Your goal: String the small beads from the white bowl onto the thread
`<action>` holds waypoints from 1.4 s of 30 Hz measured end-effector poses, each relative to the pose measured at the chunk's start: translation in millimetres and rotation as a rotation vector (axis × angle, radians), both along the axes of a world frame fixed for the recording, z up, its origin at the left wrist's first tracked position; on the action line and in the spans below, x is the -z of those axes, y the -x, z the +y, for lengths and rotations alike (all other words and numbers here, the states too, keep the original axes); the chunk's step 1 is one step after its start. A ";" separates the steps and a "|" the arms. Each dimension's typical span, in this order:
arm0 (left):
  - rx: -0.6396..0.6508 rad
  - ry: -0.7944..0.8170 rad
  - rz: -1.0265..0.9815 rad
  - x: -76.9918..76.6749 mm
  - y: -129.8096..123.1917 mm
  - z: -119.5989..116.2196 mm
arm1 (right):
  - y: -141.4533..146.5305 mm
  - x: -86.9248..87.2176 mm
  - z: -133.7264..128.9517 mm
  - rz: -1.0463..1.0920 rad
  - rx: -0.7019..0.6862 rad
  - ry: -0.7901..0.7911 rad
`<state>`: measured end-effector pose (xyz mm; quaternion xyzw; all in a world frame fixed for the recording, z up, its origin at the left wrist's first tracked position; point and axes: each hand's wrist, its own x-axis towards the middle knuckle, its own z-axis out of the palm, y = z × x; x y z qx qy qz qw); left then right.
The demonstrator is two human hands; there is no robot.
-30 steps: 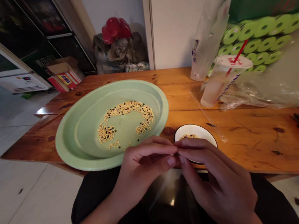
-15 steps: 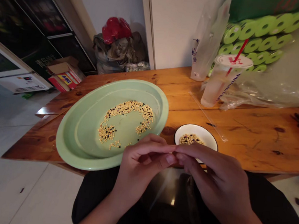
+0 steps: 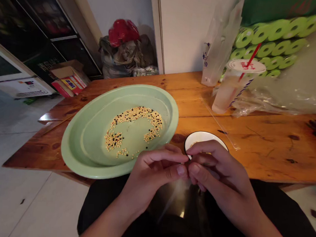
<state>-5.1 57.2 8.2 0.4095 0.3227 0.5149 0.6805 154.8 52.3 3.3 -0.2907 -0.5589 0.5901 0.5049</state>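
My left hand is closed in a pinch, thumb against forefinger, with a tiny pale bit at its fingertips too small to name. Almost touching it, my right hand has curled fingers, its thumb near the left thumb and its forefinger raised; what it holds is hidden. Just behind the right fingers stands a white dark-rimmed bowl, mostly covered. To the left, a pale green basin holds small round yellow and black grains or beads in a curved band.
A lidded plastic cup with a red straw stands on the wooden table. Behind it are a clear plastic bag and wrapped green rolls. A shiny sheet lies over my lap.
My right forefinger has lifted away from the left fingertips, opening a gap above the thumb. The right hand now covers more of the bowl. The basin and its contents look unchanged.
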 end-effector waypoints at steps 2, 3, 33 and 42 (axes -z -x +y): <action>0.029 0.026 -0.004 -1.2 -0.1 -0.9 | -1.8 -1.4 0.5 0.034 -0.066 0.056; 0.045 0.029 -0.005 -2.0 -0.2 -1.3 | -3.1 -1.8 0.8 0.046 -0.099 0.083; 0.047 -0.002 -0.043 -2.1 1.3 -8.7 | -8.6 -0.4 22.4 0.596 -0.062 0.497; 0.052 0.015 -0.054 -4.6 0.4 -9.1 | -13.1 -2.3 28.1 0.579 0.096 0.531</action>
